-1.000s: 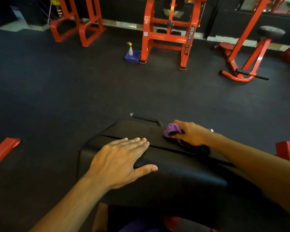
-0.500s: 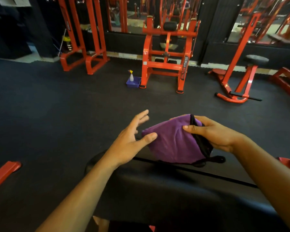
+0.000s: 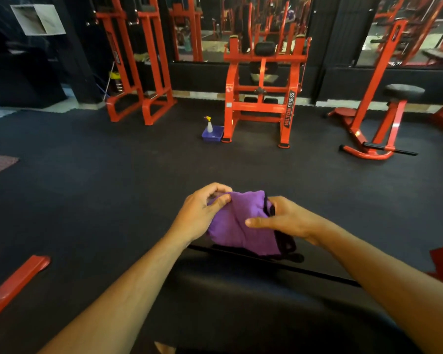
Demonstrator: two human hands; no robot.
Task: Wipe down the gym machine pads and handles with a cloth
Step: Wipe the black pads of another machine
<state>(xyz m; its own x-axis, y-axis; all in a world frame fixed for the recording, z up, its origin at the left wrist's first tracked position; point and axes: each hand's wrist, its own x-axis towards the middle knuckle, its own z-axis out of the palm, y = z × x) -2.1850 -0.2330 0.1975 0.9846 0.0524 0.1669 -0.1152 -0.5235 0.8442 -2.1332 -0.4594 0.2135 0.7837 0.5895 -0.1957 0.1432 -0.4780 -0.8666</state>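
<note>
One purple cloth [image 3: 241, 226] with a dark trimmed edge, loosely folded, held in the air just above the near black machine pad [image 3: 253, 302]. Left hand [image 3: 202, 213]: thumb and fingers pinch the cloth's upper left edge. Right hand [image 3: 284, 221]: fingers curl round the right edge, thumb lying across the front. Beyond, one spray bottle [image 3: 209, 125] stands in one blue tub [image 3: 212, 134] beside a red machine frame [image 3: 261, 98].

cloth [image 3: 243, 223]: purple, black-edged, bunched | above black pad [image 3: 253, 297]
</note>
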